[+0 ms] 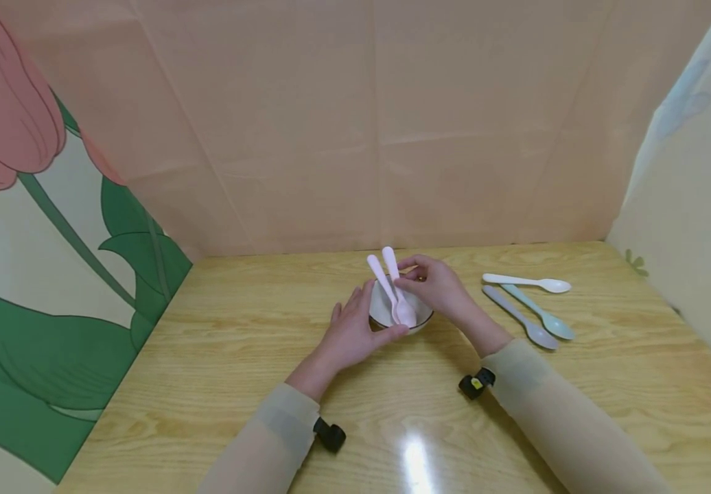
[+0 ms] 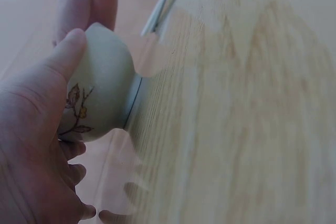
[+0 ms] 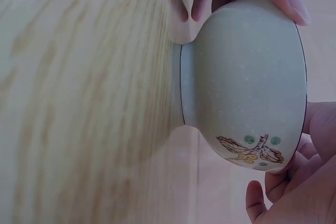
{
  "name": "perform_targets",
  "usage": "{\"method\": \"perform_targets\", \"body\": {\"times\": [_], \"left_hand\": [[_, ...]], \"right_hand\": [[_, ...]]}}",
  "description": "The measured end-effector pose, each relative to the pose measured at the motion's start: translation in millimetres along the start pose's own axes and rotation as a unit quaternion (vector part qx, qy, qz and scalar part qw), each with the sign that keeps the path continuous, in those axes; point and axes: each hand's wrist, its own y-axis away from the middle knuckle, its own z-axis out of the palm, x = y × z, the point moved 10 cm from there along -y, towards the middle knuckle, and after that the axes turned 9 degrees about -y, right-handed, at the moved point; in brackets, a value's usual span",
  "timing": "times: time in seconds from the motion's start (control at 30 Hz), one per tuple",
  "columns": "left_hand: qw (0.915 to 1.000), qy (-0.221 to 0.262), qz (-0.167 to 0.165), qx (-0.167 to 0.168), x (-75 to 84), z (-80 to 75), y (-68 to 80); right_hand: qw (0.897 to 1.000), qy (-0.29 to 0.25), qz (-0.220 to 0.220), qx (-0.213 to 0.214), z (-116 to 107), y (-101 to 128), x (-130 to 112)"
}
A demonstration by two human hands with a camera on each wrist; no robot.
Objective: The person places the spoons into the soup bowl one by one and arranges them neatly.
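Both hands are cupping a small bowl (image 1: pixel 392 317) at the middle of the frame: left hand (image 1: pixel 351 336) curling round its near side, right hand (image 1: pixel 438 285) pinching the far rim (two pink spoons (image 1: pixel 392 288) are leaning inside), on the wooden table (image 1: pixel 219 357).

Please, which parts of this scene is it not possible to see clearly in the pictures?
- Inside of the small pale ceramic bowl: head view, hidden by both hands and the two pink plastic spoons.
- Right hand grip on the spoons: too small in the head view.
- Spoons: out of frame in both wrist views.
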Motion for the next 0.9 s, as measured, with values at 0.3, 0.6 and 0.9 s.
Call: {"method": "perform_targets", "body": {"times": [0.3, 0.6, 0.9], "left_hand": [[1.0000, -0.003, -0.001, 0.000, -0.4, 1.0, 0.2], [1.0000, 0.004, 0.005, 0.007, 0.9, -1.1, 0.0], [0.9998, 0.005, 0.014, 0.009, 2.3, -1.8, 0.6]], "right_hand": [[0.999, 0.028, -0.017, 0.015, 1, 2, -5], [0.995, 0.093, -0.028, 0.035, 0, 3, -8], [0.989, 0.130, -0.057, 0.036, 1, 3, -15]]}}
